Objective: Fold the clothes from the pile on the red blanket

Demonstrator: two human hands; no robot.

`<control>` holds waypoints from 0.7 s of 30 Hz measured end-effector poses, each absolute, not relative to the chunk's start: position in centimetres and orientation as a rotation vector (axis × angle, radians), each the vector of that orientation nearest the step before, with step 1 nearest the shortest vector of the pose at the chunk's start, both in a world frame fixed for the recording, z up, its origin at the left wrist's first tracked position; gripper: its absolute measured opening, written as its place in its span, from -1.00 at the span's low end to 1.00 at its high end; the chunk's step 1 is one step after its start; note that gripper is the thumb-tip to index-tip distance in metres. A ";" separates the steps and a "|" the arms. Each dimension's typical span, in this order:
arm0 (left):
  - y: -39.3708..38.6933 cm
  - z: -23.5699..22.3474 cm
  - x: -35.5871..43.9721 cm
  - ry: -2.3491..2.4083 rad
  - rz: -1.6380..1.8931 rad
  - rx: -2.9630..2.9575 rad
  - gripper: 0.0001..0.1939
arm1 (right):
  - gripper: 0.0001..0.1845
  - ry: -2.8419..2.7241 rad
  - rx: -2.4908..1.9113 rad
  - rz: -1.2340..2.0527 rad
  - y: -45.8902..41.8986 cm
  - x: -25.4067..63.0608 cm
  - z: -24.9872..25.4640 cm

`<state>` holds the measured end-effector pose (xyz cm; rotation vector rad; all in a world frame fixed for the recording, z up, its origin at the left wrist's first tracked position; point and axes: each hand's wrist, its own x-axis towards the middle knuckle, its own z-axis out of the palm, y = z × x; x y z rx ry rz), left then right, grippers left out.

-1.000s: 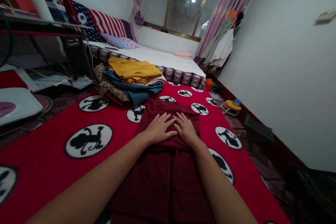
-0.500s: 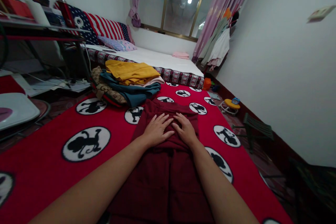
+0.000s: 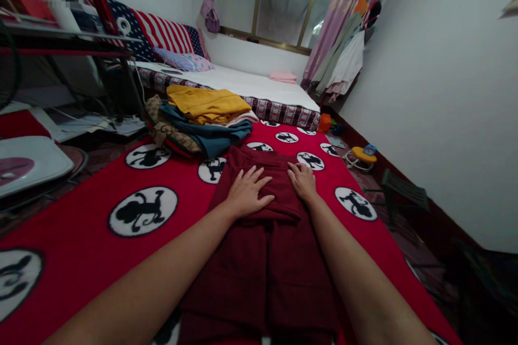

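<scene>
"Where are the hands?"
"On my feed, the left hand (image 3: 248, 192) lies flat, released, fingers spread on the maroon garment (image 3: 243, 264); the right hand (image 3: 303, 180) rests loosely, also released, by its right edge."
"And the garment?"
"I see it on the red blanket (image 3: 87, 215), far part folded in layers. Beyond, to the left, a mustard cloth (image 3: 208, 104) sits above a teal cloth (image 3: 220, 139); farther back stands a white-covered bed (image 3: 243, 78)."

Maroon garment (image 3: 246, 269), red monkey-print blanket (image 3: 93, 264)
</scene>
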<state>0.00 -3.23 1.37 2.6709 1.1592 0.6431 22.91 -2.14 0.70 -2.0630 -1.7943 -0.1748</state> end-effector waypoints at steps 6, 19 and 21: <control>-3.1 1.4 -0.5 1.087 0.619 2.679 -0.34 | -0.48 -1.935 -2.049 -0.130 -4.2 22.9 -0.2; -6.4 1.7 -3.6 0.772 0.795 2.703 -0.19 | -0.41 -2.129 -2.080 -0.070 -13.4 23.4 -0.2; -8.0 1.8 -5.1 0.639 0.712 2.754 -0.16 | -0.41 -2.168 -2.042 -0.051 -15.2 23.3 -0.2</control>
